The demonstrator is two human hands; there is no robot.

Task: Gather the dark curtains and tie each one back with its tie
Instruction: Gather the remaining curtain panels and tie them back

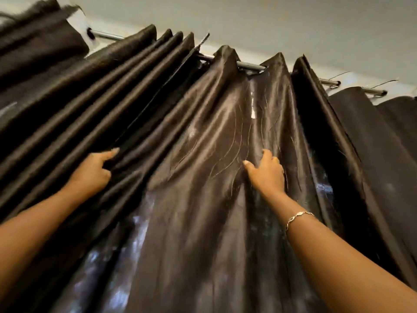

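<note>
**Item 1.** dark curtains point(203, 154); glossy cloth hung from above and filling most of the view; the folds' long axis is seen to run from the top down toward the camera; tight pleats are stacked at the left, broader and looser folds are spread across the middle and right; no tie is seen anywhere in view.

**Item 2.** ceiling point(293, 23); pale and plain, shown above the curtain heads.

**Item 3.** rod point(250, 65); 1 metal bar, threaded through the curtain tops and exposed in short stretches between them.

**Item 4.** left hand point(94, 170); raised to the edge of the tight pleats; its fingers are tucked round 1 fold, which is gripped, with the thumb laid upward along it.

**Item 5.** right hand point(267, 172); laid on the loose middle folds, well apart from the left hand; its fingers are spread and pressed against the cloth, which is puckered beneath them; nothing is seen clasped.

**Item 6.** bracelet point(297, 219); 1 thin chain, worn on the right wrist.

**Item 7.** threads point(237, 150); fine loose strands, trailed down the cloth just left of the right hand.

**Note on position.** The ungathered cloth lies between the 2 hands and onward to the right; the right hand is judged the nearer to it; the coming move is judged to be a sweep of that cloth leftward, across the folds' long axis, toward the pleats held at the left; tying is not yet begun.
</note>
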